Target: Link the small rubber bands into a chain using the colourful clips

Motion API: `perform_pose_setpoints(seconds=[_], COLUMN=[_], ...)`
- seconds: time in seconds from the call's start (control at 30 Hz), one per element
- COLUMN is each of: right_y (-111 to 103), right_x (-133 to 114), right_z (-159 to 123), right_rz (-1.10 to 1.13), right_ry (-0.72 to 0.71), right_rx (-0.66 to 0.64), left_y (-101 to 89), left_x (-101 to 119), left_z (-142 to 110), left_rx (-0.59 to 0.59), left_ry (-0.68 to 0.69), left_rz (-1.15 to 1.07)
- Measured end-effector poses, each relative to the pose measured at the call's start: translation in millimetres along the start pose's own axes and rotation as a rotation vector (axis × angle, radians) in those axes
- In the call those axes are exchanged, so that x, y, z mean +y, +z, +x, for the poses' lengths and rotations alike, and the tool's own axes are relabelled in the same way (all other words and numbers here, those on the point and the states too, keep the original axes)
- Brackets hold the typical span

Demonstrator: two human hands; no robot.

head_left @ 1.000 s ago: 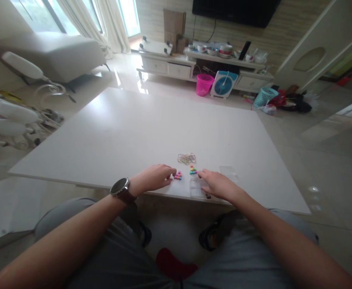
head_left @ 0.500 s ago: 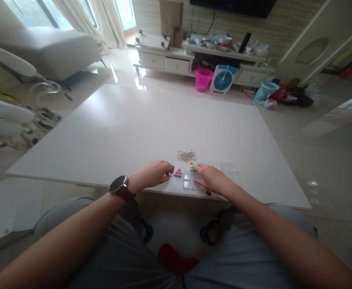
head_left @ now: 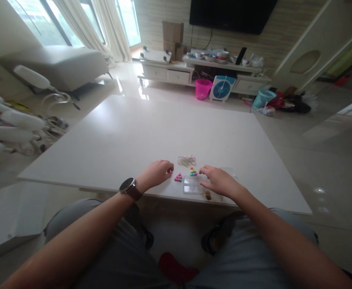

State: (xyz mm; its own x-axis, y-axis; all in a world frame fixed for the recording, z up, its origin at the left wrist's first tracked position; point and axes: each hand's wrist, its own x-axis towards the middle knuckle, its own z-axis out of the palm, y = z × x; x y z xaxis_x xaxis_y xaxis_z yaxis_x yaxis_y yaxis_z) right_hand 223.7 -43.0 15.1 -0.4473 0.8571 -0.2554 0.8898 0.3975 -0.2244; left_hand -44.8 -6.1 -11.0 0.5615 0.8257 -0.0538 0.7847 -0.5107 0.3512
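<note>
My left hand (head_left: 157, 173), with a watch on its wrist, rests on the white table (head_left: 133, 136) near the front edge, fingers curled in a loose fist beside a small pile of pink clips (head_left: 178, 177). Whether it pinches anything is too small to see. My right hand (head_left: 219, 181) lies on the table with fingers spread, its fingertips at the right side of a small clear plastic box (head_left: 191, 185). Green and orange clips (head_left: 193, 172) lie just beyond the box. A heap of thin rubber bands (head_left: 186, 160) sits a little farther back.
A clear lid (head_left: 230, 171) lies behind my right hand and a small dark piece (head_left: 208, 196) sits at the table's front edge. Beyond the table stand a pink basket (head_left: 202, 86), a blue fan (head_left: 222, 88), a teal basket (head_left: 260, 98) and a grey sofa (head_left: 55, 66).
My right hand slid the clear box left toward the clips, then drew back a little to the box's right side. My left hand stayed beside the pink clips, curling slightly.
</note>
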Motion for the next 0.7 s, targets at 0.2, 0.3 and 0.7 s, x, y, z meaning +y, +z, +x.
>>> perform_pose_setpoints(seconds=[0.2,0.3,0.7], right_y=[-8,-11,-14], right_x=[-7,-11,-15], right_z=[-10,-13,-23], right_rz=[0.002,0.018,-0.011], right_ry=[-0.03,-0.052,-0.068], right_rx=[-0.009,-0.014,-0.003], left_y=[4.0,9.2,35.4], left_x=[6,9,9], left_z=[21,38,76], left_rx=[0.064,0.107,0.111], left_ry=[-0.105,-0.136,-0.132], left_rz=[-0.025,-0.053,-0.074])
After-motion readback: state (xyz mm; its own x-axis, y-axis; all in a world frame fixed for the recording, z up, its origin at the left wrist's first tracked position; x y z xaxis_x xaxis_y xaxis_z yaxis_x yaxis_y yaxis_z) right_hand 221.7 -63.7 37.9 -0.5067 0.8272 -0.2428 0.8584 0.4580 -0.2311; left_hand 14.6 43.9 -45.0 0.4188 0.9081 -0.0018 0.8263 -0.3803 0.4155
